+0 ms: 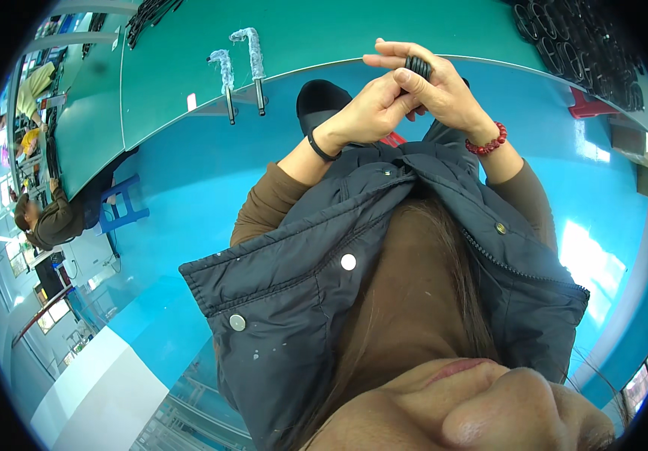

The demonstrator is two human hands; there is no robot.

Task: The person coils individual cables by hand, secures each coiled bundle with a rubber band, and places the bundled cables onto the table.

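Observation:
A small coiled black cable (418, 68) sits between my two hands, just off the near edge of the green table. My right hand (452, 90), with a red bead bracelet at its wrist, grips the coil between thumb and fingers; the fingertips stick out past it to the left. My left hand (375, 111), with a black band at its wrist, is closed against the coil's lower side. Its fingers go partly behind my right hand, so their grip is partly hidden.
On the green table (316, 37), several coiled black cables (564, 52) lie at the right and loose black cables (151, 19) at the far left. Two film-wrapped hooked rods (252, 68) sit at the table edge. A red stool (591, 104), a blue stool (124, 203) and a co-worker (60, 218) are nearby.

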